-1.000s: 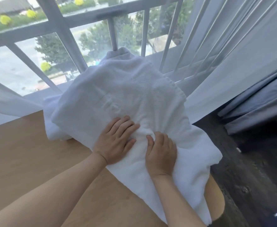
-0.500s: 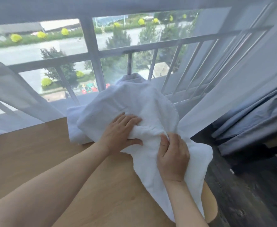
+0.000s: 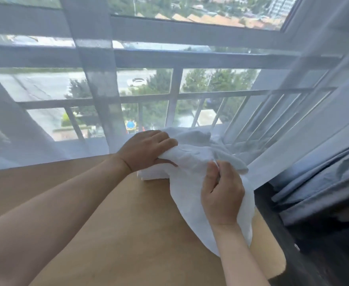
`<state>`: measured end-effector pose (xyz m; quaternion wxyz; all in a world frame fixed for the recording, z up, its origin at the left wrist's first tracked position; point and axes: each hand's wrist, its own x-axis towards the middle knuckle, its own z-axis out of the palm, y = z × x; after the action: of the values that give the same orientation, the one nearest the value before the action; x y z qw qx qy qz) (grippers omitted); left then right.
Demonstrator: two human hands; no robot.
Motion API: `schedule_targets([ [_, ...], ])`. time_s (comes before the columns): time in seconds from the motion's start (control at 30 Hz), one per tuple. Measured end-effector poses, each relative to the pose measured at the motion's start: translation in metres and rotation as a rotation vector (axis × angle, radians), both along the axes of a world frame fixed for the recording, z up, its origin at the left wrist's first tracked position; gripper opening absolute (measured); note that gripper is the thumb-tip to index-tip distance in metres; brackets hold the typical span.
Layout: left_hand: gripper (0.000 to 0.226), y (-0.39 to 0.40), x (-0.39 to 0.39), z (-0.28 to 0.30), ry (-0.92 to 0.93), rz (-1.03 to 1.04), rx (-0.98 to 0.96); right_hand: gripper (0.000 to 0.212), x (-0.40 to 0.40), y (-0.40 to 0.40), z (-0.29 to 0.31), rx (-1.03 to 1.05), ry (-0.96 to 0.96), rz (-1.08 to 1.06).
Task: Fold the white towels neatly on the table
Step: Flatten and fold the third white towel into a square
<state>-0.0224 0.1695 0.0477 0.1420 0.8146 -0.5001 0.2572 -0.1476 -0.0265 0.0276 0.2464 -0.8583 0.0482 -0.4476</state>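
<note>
A barred window [image 3: 169, 58] and a sheer white curtain [image 3: 324, 120] stood behind a light wooden counter [image 3: 118, 223], with grey-blue drapes [image 3: 318, 182] bunched at the right. A loose white towel [image 3: 190, 182] lay crumpled at the counter's far right corner, trailing toward the near edge, partly over a folded white towel [image 3: 151, 175] beneath it. The person's left hand [image 3: 146, 150] grasped a raised fold of the loose towel, thumb under the cloth and fingers over it. The right hand [image 3: 221, 195] pinched the same towel between thumb and curled fingers.
</note>
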Motion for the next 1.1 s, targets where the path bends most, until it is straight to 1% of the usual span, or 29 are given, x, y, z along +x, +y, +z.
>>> schedule_targets([
  [0.1,0.050,0.056,-0.023,0.027,-0.068,0.037,0.015,0.038,-0.013,0.046,0.017,0.022,0.011,0.064],
  [0.17,0.051,0.101,-0.041,0.036,-0.104,0.081,0.047,0.038,-0.022,0.083,0.024,0.035,0.028,0.116],
  [0.3,0.051,0.204,-0.089,0.028,-0.129,0.207,0.140,0.041,-0.041,0.169,0.013,0.018,0.093,0.227],
  [0.37,0.050,0.257,-0.121,0.012,-0.114,0.281,0.189,0.043,-0.053,0.214,-0.005,0.004,0.145,0.307],
  [0.47,0.049,0.330,-0.178,-0.027,-0.097,0.413,0.236,0.047,-0.080,0.282,-0.043,-0.006,0.305,0.440],
  [0.53,0.049,0.374,-0.220,-0.062,-0.036,0.506,0.269,0.046,-0.097,0.323,-0.070,-0.057,0.374,0.531],
  [0.6,0.055,0.409,-0.263,-0.097,0.082,0.610,0.261,0.043,-0.111,0.359,-0.095,-0.161,0.414,0.615],
  [0.67,0.058,0.428,-0.299,-0.129,0.199,0.710,0.252,0.042,-0.120,0.385,-0.115,-0.282,0.506,0.681],
  [0.73,0.059,0.436,-0.324,-0.155,0.306,0.782,0.247,0.040,-0.127,0.399,-0.133,-0.355,0.564,0.713],
  [0.9,0.065,0.429,-0.338,-0.187,0.499,0.896,0.127,0.043,-0.139,0.406,-0.157,-0.363,0.631,0.661],
  [1.0,0.074,0.425,-0.332,-0.194,0.619,0.943,0.124,0.039,-0.135,0.406,-0.161,-0.363,0.630,0.644],
  [1.1,0.080,0.420,-0.322,-0.199,0.657,0.973,0.116,0.036,-0.128,0.409,-0.165,-0.359,0.669,0.631],
])
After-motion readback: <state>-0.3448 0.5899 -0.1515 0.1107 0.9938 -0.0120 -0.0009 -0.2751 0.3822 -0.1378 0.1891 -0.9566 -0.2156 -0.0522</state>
